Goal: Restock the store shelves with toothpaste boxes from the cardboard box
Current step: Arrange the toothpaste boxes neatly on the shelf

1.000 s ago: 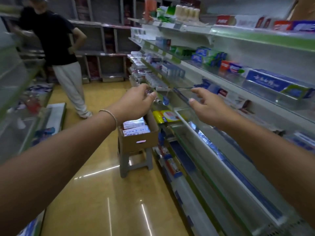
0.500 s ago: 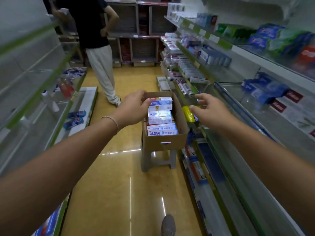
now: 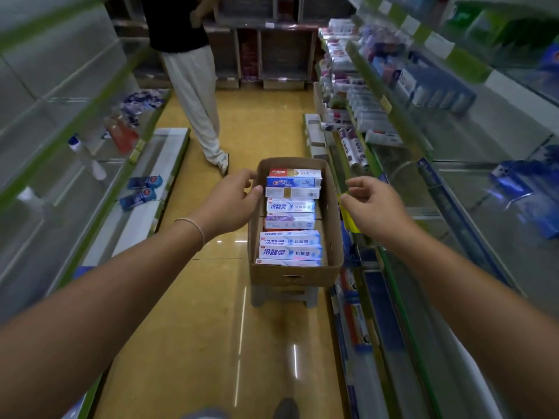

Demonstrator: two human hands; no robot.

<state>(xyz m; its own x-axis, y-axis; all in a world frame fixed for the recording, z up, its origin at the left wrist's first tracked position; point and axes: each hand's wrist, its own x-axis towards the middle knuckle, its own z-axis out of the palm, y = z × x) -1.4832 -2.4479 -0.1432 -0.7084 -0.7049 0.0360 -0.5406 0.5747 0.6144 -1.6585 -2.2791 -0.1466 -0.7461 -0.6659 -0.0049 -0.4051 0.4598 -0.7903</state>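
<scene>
A: Centre of the frame, the cardboard box sits on a small stool in the aisle, and it is well stocked: toothpaste boxes lie flat in a row from its near wall to its far wall.

B: And both hands are right at it. The left hand is at the box's left wall, fingers loosely curled and a little apart, tips at or just over the rim. They hold nothing.

A: Same on the other side. The right hand hangs just beside the right wall, fingers relaxed and apart, nothing in them.

B: So a pick looks to be the step in hand. My advice: take a box by its short ends rather than squeezing the thin card faces, and lift it straight up so the neighbours don't shift.

A: Fair. The stool looks narrow under that box, so I'd avoid leaning on a wall.

B: The room, then. Glossy yellow floor with light streaks. Shelves down the right of the frame carry blurred packs, with some bare stretches lower right.

A: Sparser shelving on the left, two blue packs lying there. At upper centre, another person stands in the aisle.
</scene>
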